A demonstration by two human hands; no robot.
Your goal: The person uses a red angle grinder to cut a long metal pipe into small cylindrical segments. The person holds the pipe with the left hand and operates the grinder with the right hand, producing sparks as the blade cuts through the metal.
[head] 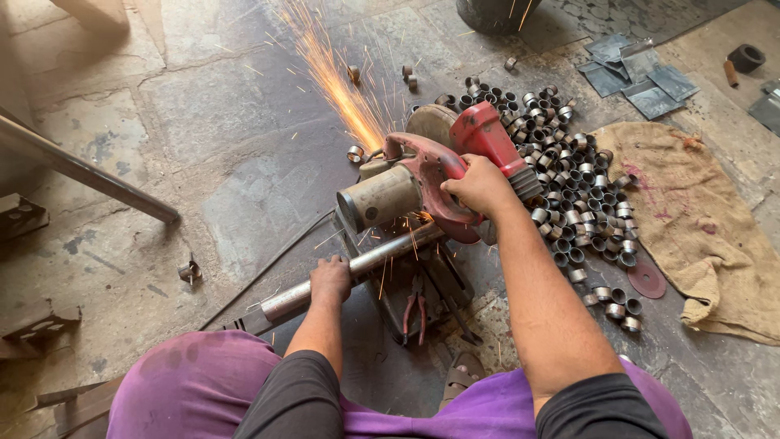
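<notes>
Grips: 1 saw (431,175); 1 pipe (357,267); 1 pliers (414,313).

We cannot see the cutting disc, hidden behind the red chop saw (439,175) at mid-frame. Our left hand (329,278) covers part of the metal pipe (357,268). The top edge of the frame cuts off a dark round container (491,12), and the right edge clips the burlap sack (699,228). Our right hand (481,185) hides the saw's handle.

no packages, labels, signs or screens show anywhere in this floor workshop view.
</notes>
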